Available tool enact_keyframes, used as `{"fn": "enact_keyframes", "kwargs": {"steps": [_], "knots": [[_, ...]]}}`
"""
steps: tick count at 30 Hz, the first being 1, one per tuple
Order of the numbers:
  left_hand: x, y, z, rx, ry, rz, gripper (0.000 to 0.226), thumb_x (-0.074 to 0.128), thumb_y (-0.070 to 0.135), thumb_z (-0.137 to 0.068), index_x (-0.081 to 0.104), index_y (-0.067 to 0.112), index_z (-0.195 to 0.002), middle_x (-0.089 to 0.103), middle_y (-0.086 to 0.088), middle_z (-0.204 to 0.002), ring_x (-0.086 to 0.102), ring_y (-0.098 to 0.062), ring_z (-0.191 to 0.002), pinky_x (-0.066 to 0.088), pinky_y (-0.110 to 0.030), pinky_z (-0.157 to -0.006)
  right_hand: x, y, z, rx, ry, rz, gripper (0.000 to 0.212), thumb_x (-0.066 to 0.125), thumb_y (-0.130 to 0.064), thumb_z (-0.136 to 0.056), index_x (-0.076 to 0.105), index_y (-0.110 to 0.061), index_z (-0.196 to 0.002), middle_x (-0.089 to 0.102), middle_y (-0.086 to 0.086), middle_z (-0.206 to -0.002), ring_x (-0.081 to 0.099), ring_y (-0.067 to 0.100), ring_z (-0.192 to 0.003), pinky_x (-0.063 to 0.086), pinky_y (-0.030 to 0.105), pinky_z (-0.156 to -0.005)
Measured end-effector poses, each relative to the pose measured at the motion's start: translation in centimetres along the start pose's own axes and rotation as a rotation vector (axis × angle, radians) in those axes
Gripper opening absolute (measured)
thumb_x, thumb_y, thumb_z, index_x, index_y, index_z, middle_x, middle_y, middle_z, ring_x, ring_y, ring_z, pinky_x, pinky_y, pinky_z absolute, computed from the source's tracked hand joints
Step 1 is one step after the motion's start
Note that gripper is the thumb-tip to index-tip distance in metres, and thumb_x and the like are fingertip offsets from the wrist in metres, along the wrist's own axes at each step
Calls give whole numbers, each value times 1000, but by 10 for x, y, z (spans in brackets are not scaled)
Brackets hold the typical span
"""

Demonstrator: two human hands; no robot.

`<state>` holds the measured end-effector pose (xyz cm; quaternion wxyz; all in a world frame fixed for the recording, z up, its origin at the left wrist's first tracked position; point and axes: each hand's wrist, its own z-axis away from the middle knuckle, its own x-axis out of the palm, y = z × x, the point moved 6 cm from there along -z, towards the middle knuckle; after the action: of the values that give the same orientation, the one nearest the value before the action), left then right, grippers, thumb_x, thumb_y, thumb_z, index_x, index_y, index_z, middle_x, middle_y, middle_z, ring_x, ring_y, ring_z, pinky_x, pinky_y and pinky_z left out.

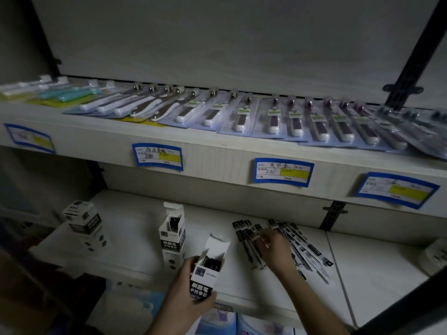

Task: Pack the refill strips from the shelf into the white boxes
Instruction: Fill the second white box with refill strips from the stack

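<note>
Nearest, the left hand (186, 286) gripped a white box (208, 269), its fingers curled round the box's lower part; the box tilted right, flap open, dark strips showing inside. Just right of it, the right hand (275, 250) rested on the spread of refill strips (312, 252) lying on the lower shelf (377, 267), its fingers bent and pinching one strip's end. Behind the held box a second open box (172, 235) stood upright, and a closed box (84, 221) stood far left. On the upper shelf (217, 151), packaged razors (242, 114) lay in a row above blue price labels (283, 172).
</note>
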<state>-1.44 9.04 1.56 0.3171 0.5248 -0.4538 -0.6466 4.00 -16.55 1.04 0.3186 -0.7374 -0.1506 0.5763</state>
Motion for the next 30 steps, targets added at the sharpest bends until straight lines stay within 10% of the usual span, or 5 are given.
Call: {"fn": "enact_keyframes", "kwargs": {"steps": [6, 13, 18, 25, 30], "knots": [[-9, -7, 7, -65, 17, -3, 75, 82, 12, -64, 40, 42, -118, 67, 8, -104, 65, -3, -94, 51, -11, -70, 36, 59, -21, 132, -217, 338, 30, 46, -5, -92, 49, -15, -64, 50, -2, -67, 54, 17, -71, 37, 20, -50], [-21, -5, 9, -76, -2, -40, 78, 82, 22, -65, 34, 40, -124, 64, 13, -110, 64, 0, -94, 49, -8, -70, 52, 67, -22, 172, -251, 372, 12, 48, -8, -92, 57, -15, -96, 67, 7, -99, 60, 17, -81, 51, 28, -72], [-25, -4, 8, -70, -4, -42, 78, 82, 26, -64, 34, 43, -123, 64, 15, -108, 63, 6, -93, 51, -9, -72, 50, 67, -19, 174, -329, 333, 19, 56, -18, -92, 62, -10, -109, 66, 7, -108, 57, 16, -82, 42, 20, -60], [-23, 1, 6, -21, -12, -55, 74, 81, 16, -67, 40, 37, -125, 66, 11, -107, 64, 5, -93, 52, -11, -72, -1, 48, -4, 103, 9, 233, 12, 55, -8, -92, 65, -12, -96, 63, 10, -104, 59, 20, -71, 53, 34, -64], [-15, 6, 3, -6, -46, -40, 70, 81, 10, -68, 40, 47, -112, 67, 10, -103, 66, 0, -89, 56, -17, -73, -72, -36, 51, -54, 243, -122, 8, 57, -12, -94, 58, -15, -86, 64, -4, -67, 55, 6, -54, 38, 14, -49]]}}
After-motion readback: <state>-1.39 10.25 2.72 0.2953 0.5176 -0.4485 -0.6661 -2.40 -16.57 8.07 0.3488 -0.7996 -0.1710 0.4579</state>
